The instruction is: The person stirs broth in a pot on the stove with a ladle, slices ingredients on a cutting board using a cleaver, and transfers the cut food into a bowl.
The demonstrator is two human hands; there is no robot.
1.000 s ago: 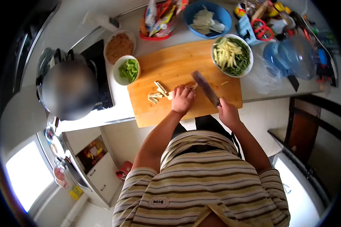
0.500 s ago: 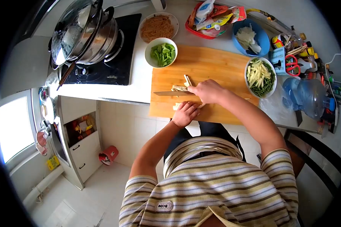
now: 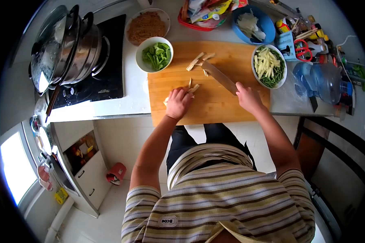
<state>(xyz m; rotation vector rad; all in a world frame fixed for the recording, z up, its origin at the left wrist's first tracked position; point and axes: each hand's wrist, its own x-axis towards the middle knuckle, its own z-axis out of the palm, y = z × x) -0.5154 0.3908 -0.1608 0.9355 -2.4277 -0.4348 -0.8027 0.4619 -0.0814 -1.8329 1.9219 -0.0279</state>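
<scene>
My right hand [image 3: 248,97] is closed around the handle of a kitchen knife [image 3: 220,76]. Its blade points away to the upper left over the wooden cutting board [image 3: 231,109], the tip beside a few pale cut strips [image 3: 195,61]. My left hand [image 3: 179,103] rests at the board's left side, its curled fingers over more pale strips [image 3: 195,88] that stick out past the fingertips. What kind of food the strips are, I cannot tell. Part of them is hidden under the hand.
Near the board stand a bowl of green pepper pieces [image 3: 140,60], a plate of brown shreds [image 3: 148,26], a bowl of pale and green strips [image 3: 286,75] and a blue basin [image 3: 267,24]. A steamer pot [image 3: 83,56] occupies the stove at left; a water jug [image 3: 326,83] lies at right.
The knife has moved away from my left hand and swung from lying crosswise to a slant, its tip now by strips farther up the board. My hands are farther apart; the view has shifted.
</scene>
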